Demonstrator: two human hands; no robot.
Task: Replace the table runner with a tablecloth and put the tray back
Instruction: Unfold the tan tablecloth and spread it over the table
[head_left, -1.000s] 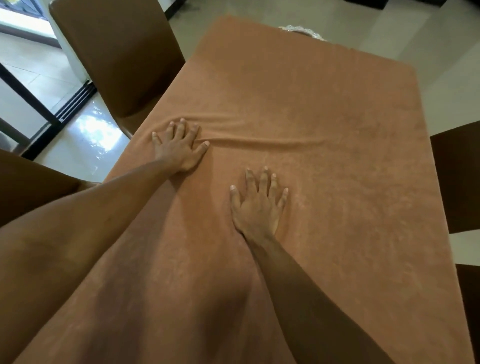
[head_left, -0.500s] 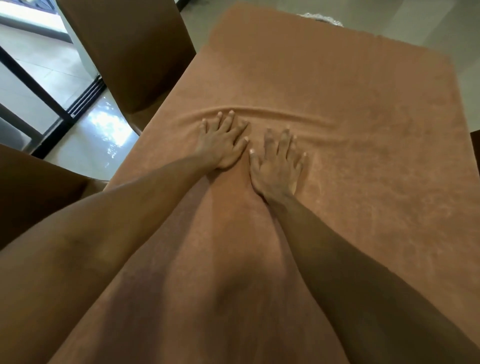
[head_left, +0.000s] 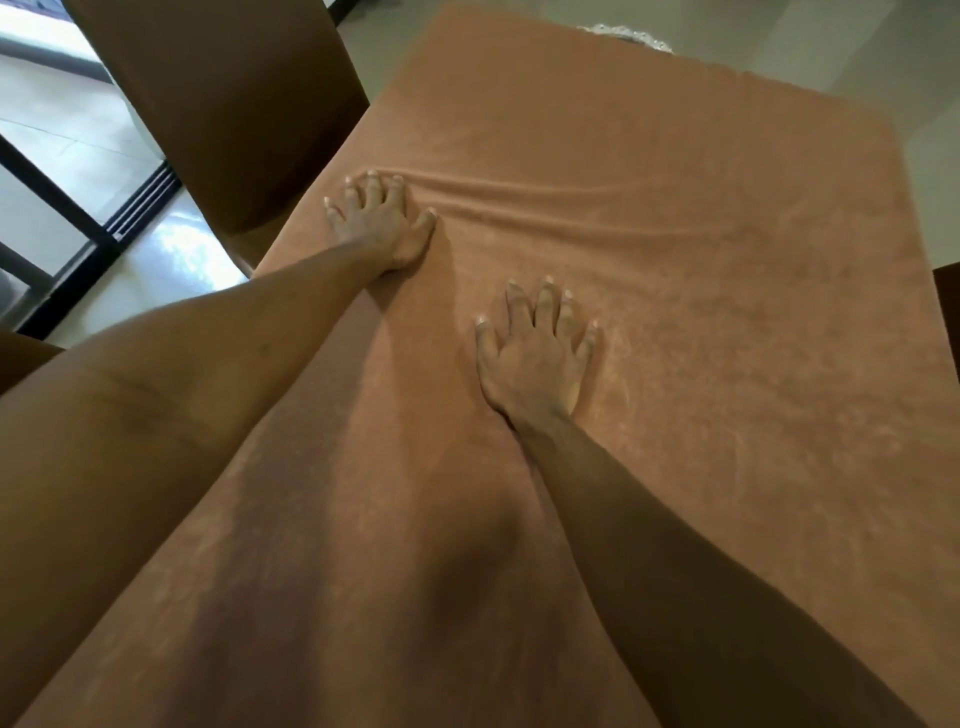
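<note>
- Spread out full width under both hands: the cloth (head_left: 701, 291), no runner showing on it.
- Laid on it near the left edge, fingers splayed and gripping nothing: the left hand (head_left: 382, 223), fingertips up against a fold (head_left: 571, 195), likely to push the crease out.
- Pressed palm-down nearer the middle, likewise spread and holding nothing: the right hand (head_left: 535, 358), probably to pin the fabric against sliding.
- Crosswise from those left fingertips toward the right side: slack yet to be smoothed.
- No tray in sight; past the far edge, a pale lacy scrap (head_left: 634, 37), too small to identify.
- Tucked in at left: a chair (head_left: 218, 104).
</note>
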